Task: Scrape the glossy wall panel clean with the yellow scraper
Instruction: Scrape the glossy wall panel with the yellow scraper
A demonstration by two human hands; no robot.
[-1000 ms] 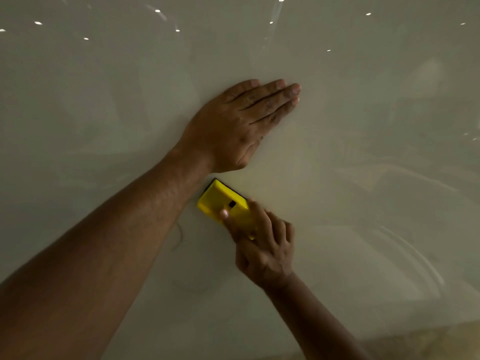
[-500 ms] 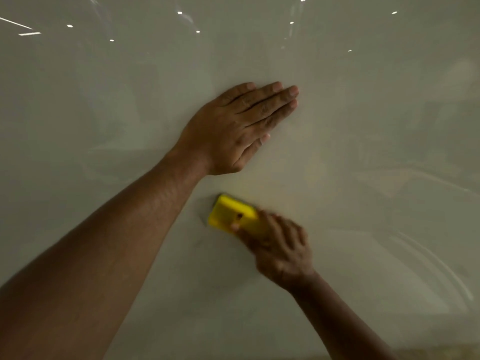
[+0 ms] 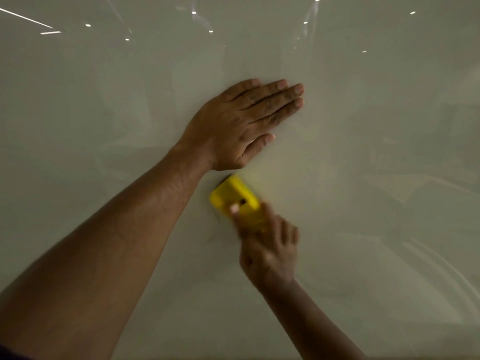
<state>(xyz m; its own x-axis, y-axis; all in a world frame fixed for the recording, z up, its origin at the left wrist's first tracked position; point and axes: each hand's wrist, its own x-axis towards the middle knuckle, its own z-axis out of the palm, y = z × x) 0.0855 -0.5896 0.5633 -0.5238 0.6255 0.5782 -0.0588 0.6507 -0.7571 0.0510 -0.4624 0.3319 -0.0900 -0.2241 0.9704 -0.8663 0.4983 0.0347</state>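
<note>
A glossy pale grey-green wall panel (image 3: 363, 203) fills the whole view. My left hand (image 3: 241, 126) lies flat on it, palm down, fingers straight and together, pointing right. Just below that wrist, the yellow scraper (image 3: 231, 196) presses against the panel, its dark blade edge at the upper left. My right hand (image 3: 270, 250) grips the scraper's lower end from below, blurred by motion. A faint thin mark (image 3: 215, 229) shows on the panel below the scraper.
Bright ceiling-light reflections (image 3: 88, 25) dot the top of the panel. Curved reflected streaks (image 3: 428, 268) run across the lower right. A strip of a tan surface (image 3: 259, 358) shows along the bottom edge.
My right hand has pushed the scraper up and left toward my left wrist after a stroke down and right. My left hand stays flat on the panel.
</note>
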